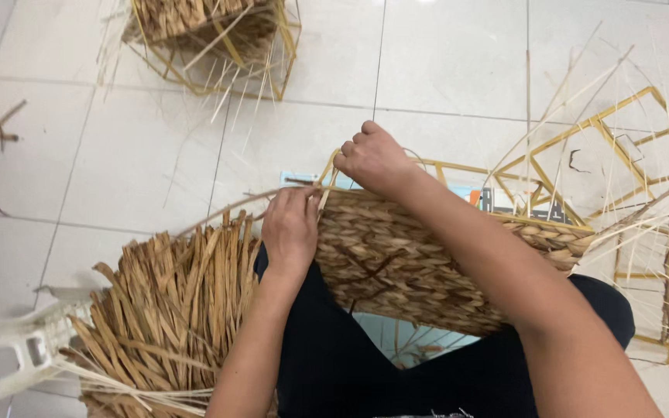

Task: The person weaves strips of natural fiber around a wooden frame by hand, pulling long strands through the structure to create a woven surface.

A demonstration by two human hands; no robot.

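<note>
Straw-coloured plaited fibre already covers most of the basket (404,263) lying across the person's lap at the centre of the frame: its side wall is closely woven and a thick braided rim runs toward the right. By the look of it the work is well along. What remains seems to be the upper left edge, where a loose strand (226,209) trails off to the left, bare yellow frame bars (327,172) show above the weave, and long unwoven ends (180,302) fan out at lower left.

The left hand (290,230) lies on that edge, fingers curled over it and pinching the fibre there. The right hand (373,160), just above, is clenched; it seems to grip a strand or a frame bar, though which one I cannot tell.

Room is tight on the right, where empty yellow wire frames (621,155) and stray stalks crowd the tiled floor (458,62). Another partly woven frame (210,39) stands at upper left, well apart. A white plastic stool (25,348) lies at the lower left, beside the loose ends. The floor above the hands gives the freest space.
</note>
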